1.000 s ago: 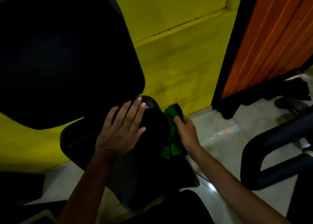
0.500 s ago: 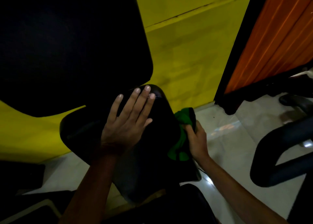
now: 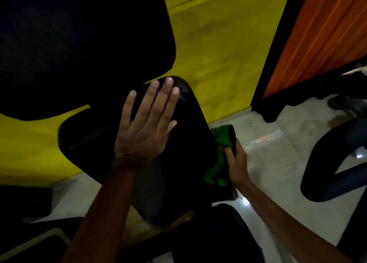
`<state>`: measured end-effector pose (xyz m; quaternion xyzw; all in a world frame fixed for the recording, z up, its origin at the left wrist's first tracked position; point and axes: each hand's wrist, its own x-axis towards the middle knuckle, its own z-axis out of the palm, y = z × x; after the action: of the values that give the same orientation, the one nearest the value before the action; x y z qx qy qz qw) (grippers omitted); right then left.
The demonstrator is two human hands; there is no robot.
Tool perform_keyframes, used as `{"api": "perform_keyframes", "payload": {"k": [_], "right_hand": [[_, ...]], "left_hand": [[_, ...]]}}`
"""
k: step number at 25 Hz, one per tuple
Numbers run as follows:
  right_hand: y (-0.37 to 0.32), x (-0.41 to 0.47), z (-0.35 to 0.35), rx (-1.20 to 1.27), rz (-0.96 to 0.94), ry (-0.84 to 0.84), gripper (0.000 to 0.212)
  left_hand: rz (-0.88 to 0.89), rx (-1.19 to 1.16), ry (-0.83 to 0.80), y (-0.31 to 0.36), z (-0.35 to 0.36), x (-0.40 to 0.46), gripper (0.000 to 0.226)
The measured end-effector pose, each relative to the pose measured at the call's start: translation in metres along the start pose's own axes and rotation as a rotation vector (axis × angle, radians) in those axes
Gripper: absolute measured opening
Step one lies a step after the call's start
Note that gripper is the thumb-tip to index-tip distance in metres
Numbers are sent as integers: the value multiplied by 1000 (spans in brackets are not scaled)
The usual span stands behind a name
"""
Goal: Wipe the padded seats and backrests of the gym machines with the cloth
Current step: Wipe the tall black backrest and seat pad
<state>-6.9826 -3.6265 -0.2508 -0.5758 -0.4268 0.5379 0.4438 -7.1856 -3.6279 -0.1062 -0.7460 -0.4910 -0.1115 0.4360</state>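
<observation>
Single head-worn wide-angle view, looking forward and steeply down from close above a black padded seat [image 3: 178, 163]. The backrest [image 3: 79, 44] fills the upper left; a yellow wall [image 3: 218, 54] lies ahead, pale floor [image 3: 278, 153] at right. Straight edges bow toward the frame margins.

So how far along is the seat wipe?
Nothing shows as finished. In hand: the right hand rubs the green cloth down the seat's right edge while the left hand lies flat on top. The backrest isn't being touched now.
</observation>
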Motion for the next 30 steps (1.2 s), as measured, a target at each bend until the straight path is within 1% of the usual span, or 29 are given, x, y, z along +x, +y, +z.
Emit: {"api": "perform_keyframes", "payload": {"k": [1, 3, 4, 5, 7, 8, 9, 10, 11, 12, 13, 14, 15, 16, 17, 19, 20, 21, 22, 23, 24, 25, 26, 27, 28, 29, 30], "right_hand": [[12, 0, -5, -73, 83, -1, 27], [22, 11, -11, -318, 359, -35, 29], [20, 18, -12, -338, 426, -43, 28], [15, 23, -10, -268, 395, -37, 23], [7, 19, -3, -38, 178, -24, 12], [8, 14, -1, 28, 61, 0, 14], [13, 9, -1, 84, -7, 0, 18], [21, 7, -2, 93, -4, 0, 21], [29, 11, -4, 59, 80, 7, 21], [34, 19, -6, -47, 208, 7, 22], [37, 28, -8, -172, 359, -21, 28], [39, 36, -10, -237, 426, -54, 31], [38, 40, -10, -226, 384, -64, 27], [34, 42, -7, -142, 265, -65, 21], [28, 41, -4, -5, 114, -79, 19], [30, 34, -4, 184, -132, -101, 25], [39, 28, -6, 201, -197, -112, 29], [51, 21, -8, 187, -211, -109, 32], [66, 15, -12, 124, -152, -62, 35], [81, 13, -17, 2, -41, 1, 38], [91, 14, -22, -151, 113, 32, 39], [93, 20, -25, -301, 306, 11, 40], [95, 28, -28, -398, 430, -26, 41], [89, 37, -28, -412, 462, -63, 40], [79, 42, -25, -339, 415, -79, 36], [72, 42, -21, -199, 309, -88, 32], [70, 37, -18, -69, 146, -64, 29]], "left_hand": [[0, 2, 1, 0, 0, 0, 55], [-3, 9, 1, -3, 0, 1, 54], [-12, 3, 1, -4, 0, 2, 53], [-34, -11, 3, -3, 0, 2, 53], [-120, -29, 17, 9, 1, -1, 54], [-170, -27, 24, 19, 3, -2, 54], [-216, -26, 25, 28, 5, -4, 55], [-251, -28, 28, 34, 8, -6, 55], [-275, -32, 30, 38, 11, -9, 56], [-289, -37, 32, 39, 13, -10, 57], [-293, -44, 33, 41, 14, -11, 59], [-295, -56, 35, 45, 14, -14, 61], [-301, -64, 35, 51, 14, -18, 63], [-313, -63, 32, 56, 14, -23, 65], [-330, -62, 19, 61, 14, -27, 67], [-366, -87, -24, 74, 17, -36, 70], [-382, -107, -43, 82, 19, -41, 71], [-391, -121, -61, 90, 20, -47, 72], [-388, -126, -81, 99, 22, -55, 72], [-376, -129, -104, 108, 24, -65, 73], [-360, -132, -125, 117, 26, -76, 73], [-343, -137, -143, 123, 28, -87, 72], [-332, -141, -158, 129, 30, -96, 71], [-325, -143, -171, 133, 32, -104, 70], [-321, -142, -183, 136, 34, -109, 69], [-324, -144, -193, 140, 34, -111, 69], [-332, -151, -195, 143, 35, -113, 69]]}}
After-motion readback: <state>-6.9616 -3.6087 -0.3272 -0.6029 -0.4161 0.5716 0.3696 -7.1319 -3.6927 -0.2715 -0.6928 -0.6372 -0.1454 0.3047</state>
